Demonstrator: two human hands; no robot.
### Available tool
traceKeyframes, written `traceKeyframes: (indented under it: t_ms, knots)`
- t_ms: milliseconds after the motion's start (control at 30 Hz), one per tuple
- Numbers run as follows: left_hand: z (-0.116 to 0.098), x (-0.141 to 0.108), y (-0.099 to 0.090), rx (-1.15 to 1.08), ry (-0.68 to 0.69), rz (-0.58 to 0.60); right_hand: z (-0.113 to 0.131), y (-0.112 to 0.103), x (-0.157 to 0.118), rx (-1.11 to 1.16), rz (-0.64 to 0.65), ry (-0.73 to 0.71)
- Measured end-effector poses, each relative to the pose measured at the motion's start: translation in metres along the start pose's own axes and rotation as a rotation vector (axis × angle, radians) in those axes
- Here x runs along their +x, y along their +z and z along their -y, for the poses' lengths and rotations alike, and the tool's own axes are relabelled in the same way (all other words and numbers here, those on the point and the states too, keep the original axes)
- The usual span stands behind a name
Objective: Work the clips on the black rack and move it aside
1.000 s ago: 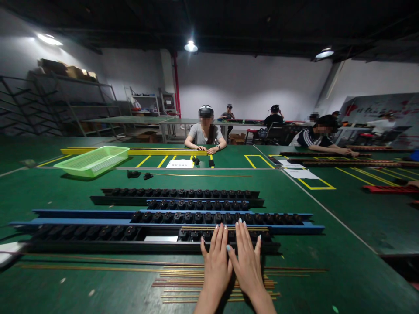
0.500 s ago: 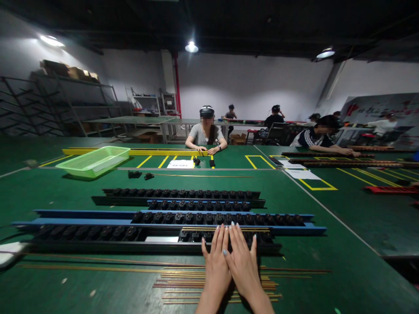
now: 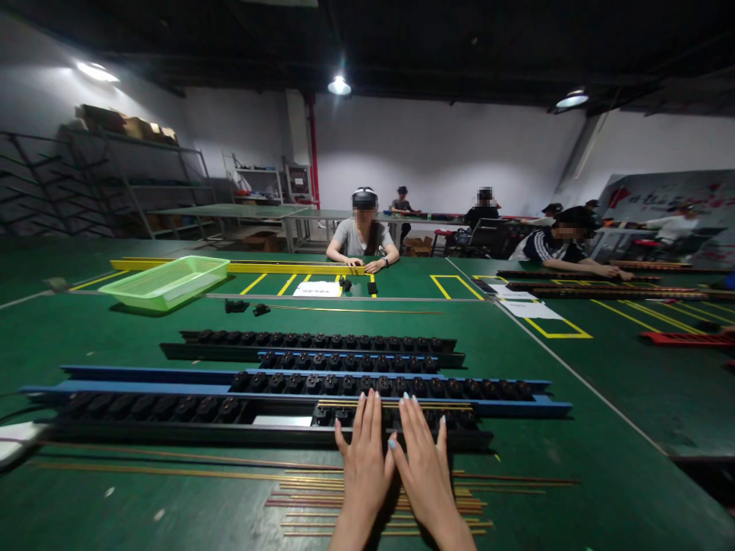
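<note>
My left hand (image 3: 365, 459) lies flat with fingers stretched over the near black channel rail (image 3: 200, 436). Beside it my right hand (image 3: 426, 467) rests the same way, its thumb by the left hand. Both sets of fingertips touch, or hover just above, thin brass rods (image 3: 338, 404) lying along the black modules (image 3: 327, 415) in that rail; which of the two I cannot tell. A pale bare stretch (image 3: 281, 421) shows in the rail left of these modules. More brass rods (image 3: 310, 501) are spread on the table under my wrists, partly hidden.
Behind stand a blue rail (image 3: 143, 386) filled with black modules and a dark rail (image 3: 218, 353). A green basket (image 3: 166, 283) sits at the far left. Across the table a person (image 3: 361, 229) sits by a yellow rail (image 3: 276, 267). A white device (image 3: 20, 440) is at the left edge.
My left hand has slid left along the rods, opening a gap between the two hands' fingers. My right hand has shifted only slightly left.
</note>
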State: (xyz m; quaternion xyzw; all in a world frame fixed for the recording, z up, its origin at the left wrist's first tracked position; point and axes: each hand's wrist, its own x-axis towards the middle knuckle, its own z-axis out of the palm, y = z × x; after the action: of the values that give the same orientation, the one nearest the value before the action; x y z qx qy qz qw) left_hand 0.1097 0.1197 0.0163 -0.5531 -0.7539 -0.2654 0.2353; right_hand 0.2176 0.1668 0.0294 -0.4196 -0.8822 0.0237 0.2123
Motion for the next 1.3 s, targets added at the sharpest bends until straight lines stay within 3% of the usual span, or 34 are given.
traceKeyframes:
  t_ms: [233, 567, 833, 1033, 1300]
  knots:
    - [0.005, 0.001, 0.002, -0.038, -0.019, -0.024, 0.005, -0.001, -0.001, -0.004, -0.036, 0.029]
    - [0.022, 0.000, 0.000, 0.057, -0.120, -0.051, -0.003, 0.000, 0.000, 0.026, 0.018, -0.017]
    - [0.022, 0.001, -0.002, 0.036, -0.132, -0.044, -0.004, 0.001, -0.001, 0.029, 0.008, -0.029]
    - [0.034, 0.004, -0.003, 0.044, -0.283, -0.081, -0.002, 0.000, -0.001, 0.022, -0.013, -0.005]
    - [0.038, 0.006, -0.001, 0.054, -0.283, -0.088, -0.003, -0.001, -0.001, 0.048, 0.023, -0.011]
